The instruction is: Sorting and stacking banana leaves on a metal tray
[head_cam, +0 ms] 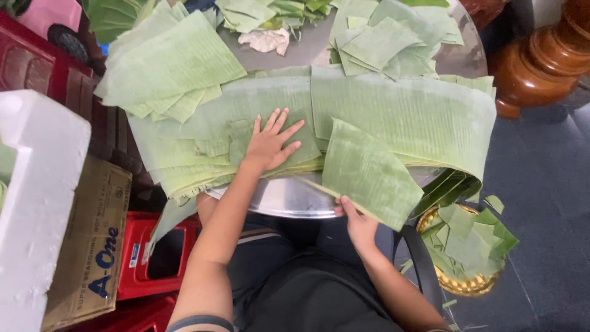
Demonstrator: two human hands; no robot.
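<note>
Person pulling a cut piece of banana leaf off a stack on a round metal tray.

The left hand (270, 144) is lying flat, fingers spread wide, pressing the long banana leaves (399, 110) on the tray (289, 197). The right hand (356, 221) is pinching the near edge of the cut leaf piece (369, 172). Doing this well likely means pressing firmly and pulling along the grain, so nothing tears.

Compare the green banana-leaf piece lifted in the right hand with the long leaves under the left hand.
The cut green banana-leaf piece is small and roughly square; the long green banana leaves stretch across the round metal tray. The piece is tilted up, pinched at its lower edge by the right hand; the long leaves lie flat, pressed by the open left hand. Both are ribbed, pale green.
</note>
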